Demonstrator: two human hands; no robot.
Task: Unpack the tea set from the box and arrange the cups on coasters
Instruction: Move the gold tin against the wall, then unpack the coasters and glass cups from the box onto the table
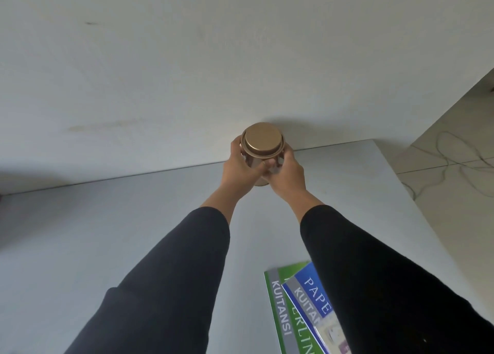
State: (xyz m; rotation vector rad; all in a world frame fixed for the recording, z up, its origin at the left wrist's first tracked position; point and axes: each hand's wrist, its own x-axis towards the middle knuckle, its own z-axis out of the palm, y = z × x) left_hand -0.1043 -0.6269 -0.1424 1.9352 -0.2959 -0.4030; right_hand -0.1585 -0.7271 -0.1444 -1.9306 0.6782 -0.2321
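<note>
**Lidded canister held in both hands at the far edge of the table**

A gold-brown lidded canister (263, 150) is clasped at the far edge of the table (133, 220), close against the pale wall (187, 59). The left hand (242, 170) is wrapped round its left side and the right hand (287, 172) round its right, the fingers of both curled against the body below the lid (263, 139), so each grip is closed on the canister. Whether the base rests on the table cannot be told, as it is hidden by the hands.

The step in hand is judged to be setting the canister down or lifting it. It is best done with the canister kept upright, the pressure kept on the body rather than on the lid, and the base brought flat to the table before either grip is loosened; the lid may be loose.

By count: one canister and one lid are seen, two hands, two dark sleeves (173, 273). Two receipt books (291, 300), one green and one blue, are stacked near the right forearm. A cable (449, 150) is trailed over the tiled floor at the right. No box, cups or coasters are in view.
</note>
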